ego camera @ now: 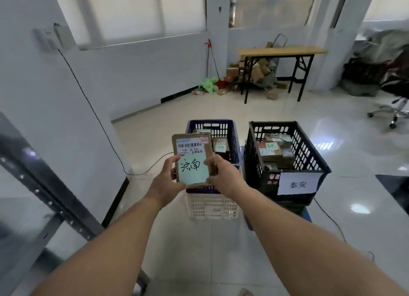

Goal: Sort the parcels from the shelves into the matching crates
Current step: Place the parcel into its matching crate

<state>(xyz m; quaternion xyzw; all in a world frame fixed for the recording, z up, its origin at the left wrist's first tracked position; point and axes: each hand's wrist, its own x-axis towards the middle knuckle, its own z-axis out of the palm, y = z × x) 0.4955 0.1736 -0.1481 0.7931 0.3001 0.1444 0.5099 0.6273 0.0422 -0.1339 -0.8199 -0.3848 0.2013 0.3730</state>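
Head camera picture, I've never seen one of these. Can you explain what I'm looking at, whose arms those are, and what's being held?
There is no machine here. A person wears a wide-angle camera on the head, so you look forward and down along their own two bare arms. The left hand and right hand both grip one cardboard parcel by its sides, held up in front of a blue crate. The parcel has a barcode label and a green note with handwriting. On the tiled floor, the blue crate sits on a white crate. Beside it, a black crate carries a white paper sign. Both upper crates already hold other parcels.
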